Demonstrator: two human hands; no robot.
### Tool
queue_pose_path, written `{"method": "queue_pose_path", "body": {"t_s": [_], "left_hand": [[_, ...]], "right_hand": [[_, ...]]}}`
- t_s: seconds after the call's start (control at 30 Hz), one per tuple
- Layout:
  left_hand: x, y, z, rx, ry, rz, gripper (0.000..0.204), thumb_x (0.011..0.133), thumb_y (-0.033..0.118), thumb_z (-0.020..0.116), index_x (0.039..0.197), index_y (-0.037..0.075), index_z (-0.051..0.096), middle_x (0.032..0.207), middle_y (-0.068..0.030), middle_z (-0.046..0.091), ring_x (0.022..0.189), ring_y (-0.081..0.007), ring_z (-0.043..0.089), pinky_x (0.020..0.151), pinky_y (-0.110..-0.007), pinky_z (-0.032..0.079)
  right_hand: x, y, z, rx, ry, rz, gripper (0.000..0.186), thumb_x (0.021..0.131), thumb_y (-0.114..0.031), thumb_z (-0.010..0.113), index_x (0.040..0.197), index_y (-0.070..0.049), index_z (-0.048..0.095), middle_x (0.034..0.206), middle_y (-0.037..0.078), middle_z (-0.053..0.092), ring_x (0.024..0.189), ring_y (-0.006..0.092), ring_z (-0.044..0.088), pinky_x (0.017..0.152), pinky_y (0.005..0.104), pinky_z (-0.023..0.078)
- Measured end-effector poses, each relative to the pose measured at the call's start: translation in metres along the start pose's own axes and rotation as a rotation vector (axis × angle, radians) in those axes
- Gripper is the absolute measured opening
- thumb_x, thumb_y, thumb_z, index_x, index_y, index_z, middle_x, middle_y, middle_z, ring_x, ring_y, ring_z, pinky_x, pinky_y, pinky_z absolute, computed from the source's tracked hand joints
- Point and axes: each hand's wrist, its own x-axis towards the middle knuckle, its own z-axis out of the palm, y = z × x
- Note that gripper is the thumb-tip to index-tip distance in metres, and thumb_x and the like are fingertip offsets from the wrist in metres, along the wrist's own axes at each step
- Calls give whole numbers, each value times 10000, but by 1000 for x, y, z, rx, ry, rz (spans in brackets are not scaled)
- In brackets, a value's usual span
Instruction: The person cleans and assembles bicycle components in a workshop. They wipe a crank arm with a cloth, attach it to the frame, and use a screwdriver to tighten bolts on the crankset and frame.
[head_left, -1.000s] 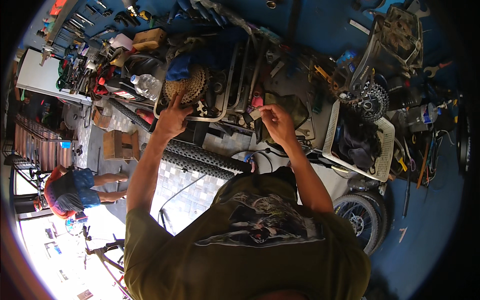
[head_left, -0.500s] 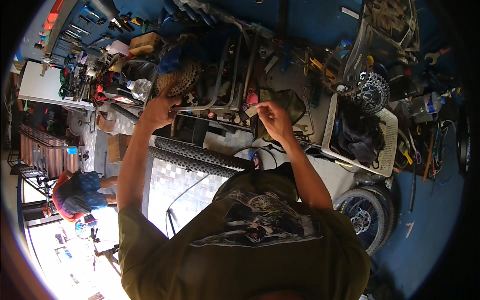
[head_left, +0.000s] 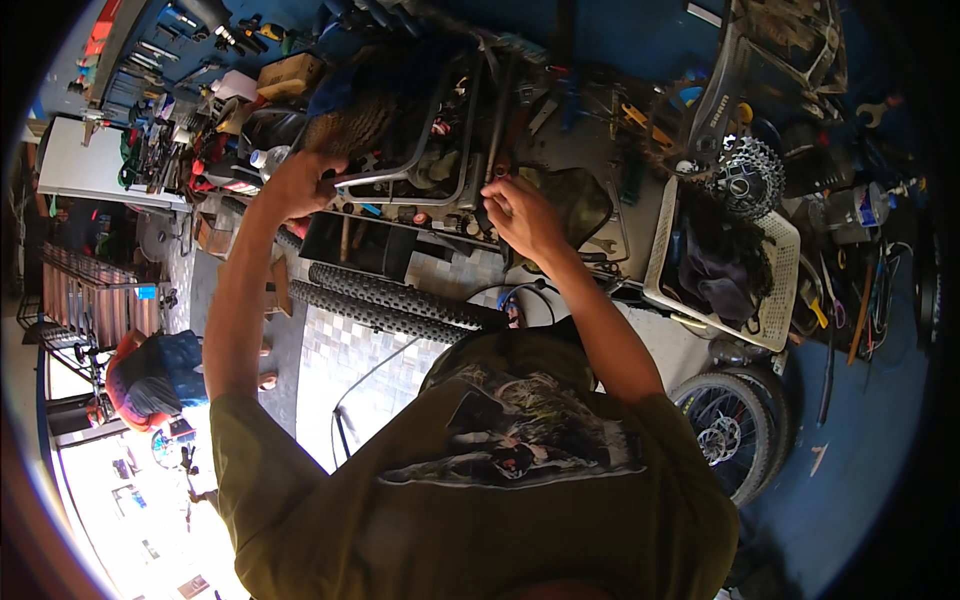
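Observation:
My left hand (head_left: 305,188) grips the corner of a metal-rimmed tray (head_left: 405,185) on the cluttered bench, beside a bronze bicycle cassette (head_left: 345,130) under a blue cloth (head_left: 345,88). Small parts and tools lie inside the tray. My right hand (head_left: 505,210) is closed at the tray's right side, near a long metal bar (head_left: 500,130) and a dark olive bag (head_left: 575,205); what its fingers hold is too small to make out. A plastic bottle (head_left: 270,160) stands left of the tray.
A cream basket (head_left: 770,310) with dark cloth is right, below a silver cassette (head_left: 750,175) and crank. Tyres (head_left: 380,305) lie below the bench; wheels (head_left: 725,435) are lower right. Another person (head_left: 155,375) bends at lower left. Tools hang on the blue wall (head_left: 630,30).
My left hand has moved left and up, with the tray and bronze cassette shifting left. My right hand has moved left and up, and the pale piece at its fingertips no longer shows clearly.

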Motion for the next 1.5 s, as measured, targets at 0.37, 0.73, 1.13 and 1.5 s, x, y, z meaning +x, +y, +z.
{"method": "queue_pose_path", "body": {"t_s": [0.37,0.73,1.13,1.5], "left_hand": [[8,3,-15,33,-40,18,357,767,38,697,1122,47,729,1007,-207,751,971,-429,707,829,-512,544],[17,-4,-15,22,-96,22,347,797,56,731,1144,51,723,1025,-199,739,994,-415,705,849,-504,543],[9,7,-17,-1,-34,19,310,755,55,705,1064,76,696,880,-178,723,898,-411,713,748,-521,534],[10,4,-13,10,-46,77,219,767,82,702,983,65,669,901,-181,707,907,-425,696,740,-548,513]], "right_hand": [[90,-16,68,-725,-273,-199,362,886,-343,786,1203,-170,767,1205,96,656,1153,279,594,892,444,506],[144,1,40,-415,32,112,332,947,-384,722,1171,-139,719,1022,152,768,995,391,734,865,505,574],[71,-31,85,-523,-213,-334,456,958,-372,695,1334,-116,674,1240,166,647,1182,369,588,978,523,487],[110,-29,114,-694,-534,-312,637,899,-617,719,1306,-128,696,1252,127,705,1222,312,640,1015,518,482]]}}
